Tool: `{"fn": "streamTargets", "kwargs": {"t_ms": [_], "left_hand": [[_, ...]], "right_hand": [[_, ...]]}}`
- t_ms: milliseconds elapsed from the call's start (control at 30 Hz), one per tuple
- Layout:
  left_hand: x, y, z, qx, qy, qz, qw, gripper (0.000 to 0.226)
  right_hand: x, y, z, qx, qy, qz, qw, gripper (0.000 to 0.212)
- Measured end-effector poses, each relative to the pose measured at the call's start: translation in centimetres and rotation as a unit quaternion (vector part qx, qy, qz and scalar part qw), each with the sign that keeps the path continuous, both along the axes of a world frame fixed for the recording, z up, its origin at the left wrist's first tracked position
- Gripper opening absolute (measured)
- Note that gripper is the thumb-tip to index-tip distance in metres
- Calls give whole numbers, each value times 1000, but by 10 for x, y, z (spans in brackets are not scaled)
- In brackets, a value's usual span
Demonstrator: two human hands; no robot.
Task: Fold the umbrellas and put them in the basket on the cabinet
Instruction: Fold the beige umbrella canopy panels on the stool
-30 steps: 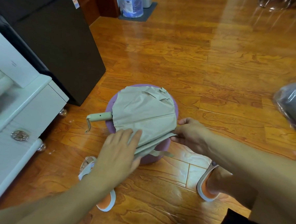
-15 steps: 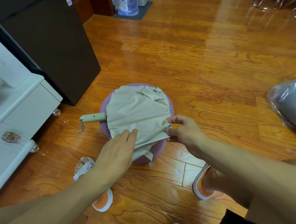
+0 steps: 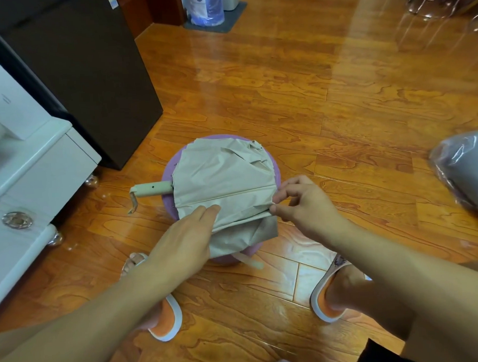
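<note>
A collapsed beige umbrella [image 3: 224, 181] lies across a round purple stool [image 3: 169, 195], its pale handle [image 3: 152, 189] sticking out to the left with a wrist loop hanging. Its strap dangles off the stool's near side. My left hand [image 3: 185, 239] presses flat on the near fabric with straight fingers. My right hand [image 3: 302, 205] pinches the right edge of the canopy folds between thumb and fingers. The basket is out of view.
A white cabinet [image 3: 38, 174] with a metal knob stands at left, a dark cabinet [image 3: 88, 72] behind it. A plastic-wrapped grey bundle [image 3: 470, 174] lies at right. Water bottles [image 3: 206, 5] stand far back. My feet in orange slippers flank the stool on the wooden floor.
My right hand has shifted up the canopy's right edge and now pinches a fold there. My left hand slid slightly along the near fabric; the lower panel is tucked further under.
</note>
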State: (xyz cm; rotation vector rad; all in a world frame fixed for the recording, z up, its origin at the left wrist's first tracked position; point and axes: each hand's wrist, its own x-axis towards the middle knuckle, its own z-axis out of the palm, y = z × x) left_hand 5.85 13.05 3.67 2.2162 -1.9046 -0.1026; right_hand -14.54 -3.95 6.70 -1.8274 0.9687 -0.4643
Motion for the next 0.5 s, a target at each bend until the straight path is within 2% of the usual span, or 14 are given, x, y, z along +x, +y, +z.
{"fn": "streamTargets", "kwargs": {"t_ms": [133, 200, 267, 300, 333, 400, 433, 500], "left_hand": [[2, -2, 2, -8, 8, -1, 1000, 70], [2, -2, 3, -5, 9, 0, 1000, 70], [0, -1, 2, -3, 7, -6, 1000, 69], [-1, 0, 3, -4, -1, -16, 1000, 68], [-3, 0, 3, -2, -16, -28, 999, 68], [-6, 2, 2, 5, -65, -56, 996, 69], [-7, 3, -1, 13, -94, -72, 993, 70], [-14, 8, -6, 55, -137, -108, 983, 73]], "right_hand": [[-4, 0, -5, -119, 22, 47, 992, 34], [-3, -2, -6, -138, 25, 41, 989, 26], [-3, -1, -7, -114, 64, -9, 991, 25], [-3, -1, -8, -61, 73, -61, 994, 24], [-4, -1, -8, 34, 62, -118, 991, 21], [-6, 1, -6, 282, 63, -167, 943, 17], [-7, 0, -6, 355, 88, -152, 918, 27], [-8, 0, -8, 392, 132, -116, 903, 48]]}}
